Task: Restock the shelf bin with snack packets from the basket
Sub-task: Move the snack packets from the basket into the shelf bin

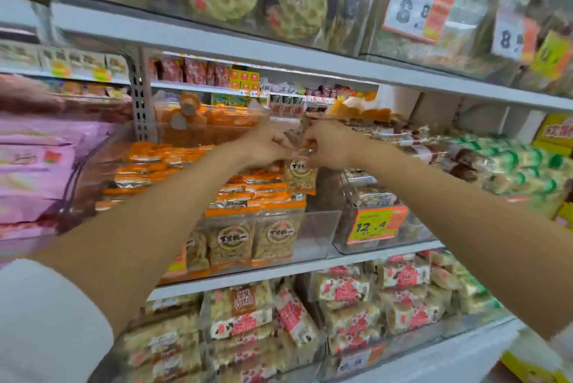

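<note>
Both arms reach forward over a clear plastic shelf bin (319, 227) on the middle shelf. The bin holds several orange-topped snack packets (248, 237) with a round brown logo. My left hand (263, 145) and my right hand (328, 142) meet above the bin's right rear. Together they pinch the top edge of one snack packet (300, 176), which hangs upright below the fingers. The basket is out of view.
A second clear bin (384, 246) with an orange 12.4 price tag (376, 224) stands right of the snack bin. Pink packs lie to the left, green-wrapped packs to the right. Shelves above and below are full of packets.
</note>
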Demonstrator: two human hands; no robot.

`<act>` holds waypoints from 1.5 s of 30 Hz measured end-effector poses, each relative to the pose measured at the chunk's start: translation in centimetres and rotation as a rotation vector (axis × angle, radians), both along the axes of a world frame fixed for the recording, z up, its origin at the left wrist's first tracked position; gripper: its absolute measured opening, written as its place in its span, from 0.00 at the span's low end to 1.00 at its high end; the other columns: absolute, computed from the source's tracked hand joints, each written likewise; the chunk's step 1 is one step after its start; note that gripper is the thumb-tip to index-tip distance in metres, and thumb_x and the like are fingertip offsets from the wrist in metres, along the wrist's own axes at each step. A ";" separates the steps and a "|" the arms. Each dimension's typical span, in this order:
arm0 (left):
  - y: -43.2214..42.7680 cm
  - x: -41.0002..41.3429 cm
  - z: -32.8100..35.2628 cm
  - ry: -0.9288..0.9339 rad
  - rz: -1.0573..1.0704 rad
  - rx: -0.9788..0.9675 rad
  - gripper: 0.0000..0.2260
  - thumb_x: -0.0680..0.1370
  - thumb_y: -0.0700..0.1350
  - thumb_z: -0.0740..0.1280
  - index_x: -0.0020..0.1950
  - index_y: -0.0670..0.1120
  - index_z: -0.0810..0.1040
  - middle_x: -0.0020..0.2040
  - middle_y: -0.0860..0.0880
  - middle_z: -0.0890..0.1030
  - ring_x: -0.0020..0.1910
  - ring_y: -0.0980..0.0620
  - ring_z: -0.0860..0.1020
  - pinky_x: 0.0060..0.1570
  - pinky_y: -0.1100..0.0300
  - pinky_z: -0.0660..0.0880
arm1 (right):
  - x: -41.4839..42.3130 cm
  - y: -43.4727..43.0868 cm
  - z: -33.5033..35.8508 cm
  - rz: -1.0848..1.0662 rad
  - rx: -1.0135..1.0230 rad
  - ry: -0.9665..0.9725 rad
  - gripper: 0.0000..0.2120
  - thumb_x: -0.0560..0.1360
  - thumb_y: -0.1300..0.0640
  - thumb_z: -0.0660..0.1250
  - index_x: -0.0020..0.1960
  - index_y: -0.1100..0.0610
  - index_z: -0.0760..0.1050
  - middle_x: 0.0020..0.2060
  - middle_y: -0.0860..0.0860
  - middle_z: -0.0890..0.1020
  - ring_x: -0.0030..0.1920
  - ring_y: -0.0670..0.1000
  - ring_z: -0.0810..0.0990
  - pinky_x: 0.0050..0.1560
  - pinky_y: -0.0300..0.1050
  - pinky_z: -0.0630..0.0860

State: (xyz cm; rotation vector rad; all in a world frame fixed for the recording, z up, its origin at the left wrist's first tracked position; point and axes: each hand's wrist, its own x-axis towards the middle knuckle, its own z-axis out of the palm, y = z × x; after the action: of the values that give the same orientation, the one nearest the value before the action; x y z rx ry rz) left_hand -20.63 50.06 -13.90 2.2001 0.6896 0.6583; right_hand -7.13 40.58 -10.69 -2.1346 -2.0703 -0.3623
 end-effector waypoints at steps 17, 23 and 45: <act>1.3 -0.5 -3.6 0.179 0.038 0.277 0.08 0.74 0.45 0.74 0.50 0.42 0.86 0.47 0.46 0.85 0.45 0.51 0.80 0.47 0.58 0.75 | -1.1 1.0 -4.6 -0.051 -0.110 -0.537 0.14 0.73 0.44 0.69 0.50 0.53 0.75 0.48 0.52 0.79 0.54 0.54 0.76 0.57 0.51 0.63; 1.0 -0.5 -3.8 0.231 -0.026 0.186 0.07 0.79 0.43 0.68 0.51 0.43 0.85 0.32 0.52 0.81 0.33 0.52 0.75 0.35 0.63 0.70 | -1.1 0.9 -5.4 -0.107 -0.132 -0.672 0.08 0.76 0.49 0.66 0.43 0.53 0.77 0.49 0.53 0.78 0.61 0.54 0.72 0.67 0.54 0.59; -5.5 -3.5 -1.3 -0.079 0.190 0.195 0.07 0.77 0.39 0.67 0.45 0.40 0.84 0.44 0.47 0.83 0.42 0.52 0.77 0.42 0.59 0.72 | -2.8 -5.4 -4.0 0.016 0.295 0.081 0.08 0.76 0.54 0.66 0.54 0.56 0.76 0.48 0.53 0.81 0.49 0.55 0.78 0.49 0.49 0.75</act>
State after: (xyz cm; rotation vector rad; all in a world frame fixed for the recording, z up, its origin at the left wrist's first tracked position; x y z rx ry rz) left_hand -24.13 44.54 -15.21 2.2885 0.8306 0.9394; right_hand -9.91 35.14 -14.64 -1.9265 -1.8563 -0.5335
